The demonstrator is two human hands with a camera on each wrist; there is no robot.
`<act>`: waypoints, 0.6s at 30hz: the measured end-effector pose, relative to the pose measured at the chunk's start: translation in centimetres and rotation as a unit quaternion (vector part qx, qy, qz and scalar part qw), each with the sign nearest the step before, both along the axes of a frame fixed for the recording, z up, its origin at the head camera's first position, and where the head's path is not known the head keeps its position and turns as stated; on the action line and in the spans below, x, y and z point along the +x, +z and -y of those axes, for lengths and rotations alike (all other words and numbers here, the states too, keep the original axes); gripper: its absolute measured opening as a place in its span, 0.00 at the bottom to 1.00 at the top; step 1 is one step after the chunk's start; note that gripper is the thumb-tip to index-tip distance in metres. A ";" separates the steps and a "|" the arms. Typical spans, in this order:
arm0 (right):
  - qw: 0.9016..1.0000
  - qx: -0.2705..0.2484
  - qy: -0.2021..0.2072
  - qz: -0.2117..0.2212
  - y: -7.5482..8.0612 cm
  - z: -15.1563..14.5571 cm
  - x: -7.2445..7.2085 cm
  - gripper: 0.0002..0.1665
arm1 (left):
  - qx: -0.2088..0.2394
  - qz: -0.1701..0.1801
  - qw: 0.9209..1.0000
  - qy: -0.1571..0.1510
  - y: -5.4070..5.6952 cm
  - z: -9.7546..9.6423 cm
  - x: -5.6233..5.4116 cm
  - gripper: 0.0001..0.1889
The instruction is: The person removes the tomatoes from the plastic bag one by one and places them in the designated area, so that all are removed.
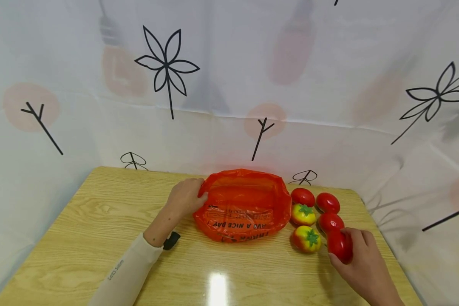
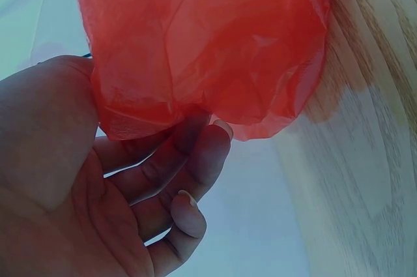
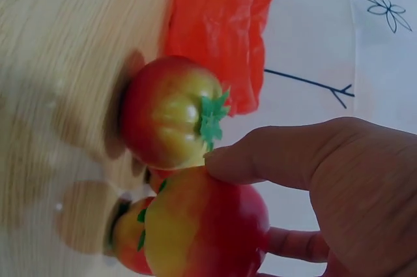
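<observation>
A red plastic bag with dark lettering stands on the table, its mouth spread wide. My left hand holds the bag's left rim, and in the left wrist view its curled fingers meet the thin plastic. At the right, my right hand grips a toy tomato between thumb and fingers. Red and yellow halves and bits of green leaf show on this held tomato in the right wrist view. Just left of it sits a yellow-topped tomato with a green star-shaped leaf.
Behind these lie another yellow-topped tomato and three red tomatoes, the farthest one close by the bag's right side. The wooden table ends at a white cloth with plant drawings, hanging behind and at both sides.
</observation>
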State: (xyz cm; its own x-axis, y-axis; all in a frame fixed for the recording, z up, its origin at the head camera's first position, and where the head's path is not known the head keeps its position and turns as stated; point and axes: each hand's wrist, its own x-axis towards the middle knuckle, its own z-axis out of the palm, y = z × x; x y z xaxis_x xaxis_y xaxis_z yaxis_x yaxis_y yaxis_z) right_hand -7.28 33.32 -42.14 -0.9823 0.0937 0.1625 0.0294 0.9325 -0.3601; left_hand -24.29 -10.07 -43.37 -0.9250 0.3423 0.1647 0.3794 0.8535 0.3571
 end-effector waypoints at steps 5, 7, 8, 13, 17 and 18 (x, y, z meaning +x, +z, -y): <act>0.999 0.003 -0.001 0.032 -0.4 -0.6 -0.2 0.45 | -0.001 0.002 1.000 0.000 -0.1 0.1 0.0 0.08; 0.999 0.005 -0.003 0.043 -0.6 -0.8 -0.3 0.45 | 0.000 0.001 1.000 -0.001 -0.1 0.1 0.0 0.08; 0.999 0.006 -0.005 0.048 -0.7 -0.9 -0.4 0.45 | 0.000 0.001 1.000 -0.002 -0.1 0.1 0.0 0.08; 0.998 0.005 -0.005 0.066 -1.2 -1.2 -0.8 0.46 | 0.001 -0.003 1.000 -0.003 -0.3 0.0 -0.1 0.09; 0.998 0.002 0.003 0.060 -1.6 -1.2 -0.8 0.46 | 0.002 -0.006 1.000 -0.003 -0.2 0.0 0.0 0.09; 0.998 0.001 0.004 0.057 -1.7 -1.2 -0.8 0.45 | 0.002 -0.006 1.000 -0.003 -0.2 0.0 0.0 0.08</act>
